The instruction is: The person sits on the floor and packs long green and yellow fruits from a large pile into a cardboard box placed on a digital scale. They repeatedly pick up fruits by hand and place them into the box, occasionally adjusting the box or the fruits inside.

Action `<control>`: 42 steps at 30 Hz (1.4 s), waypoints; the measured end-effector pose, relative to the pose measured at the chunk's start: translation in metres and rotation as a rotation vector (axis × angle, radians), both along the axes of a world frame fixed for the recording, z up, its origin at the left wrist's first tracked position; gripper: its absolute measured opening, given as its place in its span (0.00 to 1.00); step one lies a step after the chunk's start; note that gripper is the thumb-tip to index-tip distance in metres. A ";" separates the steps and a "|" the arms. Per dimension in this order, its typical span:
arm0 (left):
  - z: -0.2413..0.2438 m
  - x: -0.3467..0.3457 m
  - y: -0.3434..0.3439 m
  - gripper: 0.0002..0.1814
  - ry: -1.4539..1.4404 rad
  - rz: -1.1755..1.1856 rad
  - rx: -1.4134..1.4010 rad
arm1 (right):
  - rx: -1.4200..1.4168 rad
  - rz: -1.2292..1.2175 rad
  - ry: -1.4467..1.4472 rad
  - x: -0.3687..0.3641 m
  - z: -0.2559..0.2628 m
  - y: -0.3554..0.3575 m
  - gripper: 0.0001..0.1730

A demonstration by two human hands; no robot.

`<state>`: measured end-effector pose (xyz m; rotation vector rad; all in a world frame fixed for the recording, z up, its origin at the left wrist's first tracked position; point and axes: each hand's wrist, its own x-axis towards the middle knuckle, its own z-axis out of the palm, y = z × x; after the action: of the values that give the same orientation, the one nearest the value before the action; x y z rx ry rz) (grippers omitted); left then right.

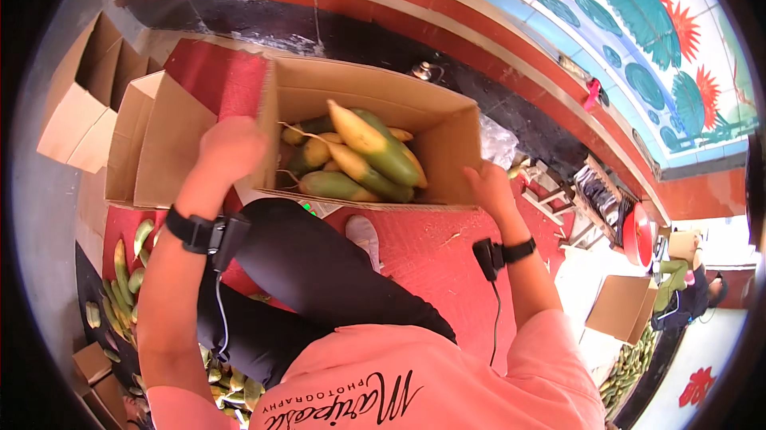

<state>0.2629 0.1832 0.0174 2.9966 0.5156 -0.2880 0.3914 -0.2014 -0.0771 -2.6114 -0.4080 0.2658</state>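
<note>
In front of my knees is an uncovered cardboard box (371,80), its walls upright. Several long green radishes (365,137) with yellowish, root-tipped ends lie loosely piled inside it. My left hand (232,146) is closed around the box's left edge. At the opposite side, my right hand (492,187) grips the right edge near the front corner. Just below the front wall, part of a digital scale (326,208) with lit green digits peeks out. Whether the box rests on the scale or is held above it, I cannot tell.
Cardboard boxes (158,143) stand at left, by a red surface (200,71). Radishes (122,286) lie on the floor at lower left. A metal kettle-like item (425,71) is behind the box. Farther right are a wooden stool (547,199), a red basin (639,232) and another person (688,304).
</note>
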 end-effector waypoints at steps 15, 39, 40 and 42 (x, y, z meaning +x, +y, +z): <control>-0.058 0.093 -0.215 0.17 0.317 -0.512 -0.414 | -0.311 -0.460 0.011 -0.128 -0.065 -0.308 0.18; -0.024 -0.196 0.020 0.16 -0.381 0.117 -0.328 | -1.089 1.096 0.360 -0.066 -0.027 0.066 0.29; -0.023 -0.192 0.016 0.17 -0.411 0.129 -0.319 | -1.098 1.076 0.347 -0.067 -0.026 0.067 0.31; -0.023 -0.190 0.015 0.20 -0.451 0.170 -0.283 | -1.116 1.047 0.316 -0.064 -0.023 0.069 0.34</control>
<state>0.0725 0.1978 -0.0058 2.6020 0.6113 0.2970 0.3274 -0.1323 -0.0999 -2.8971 -1.9180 1.5939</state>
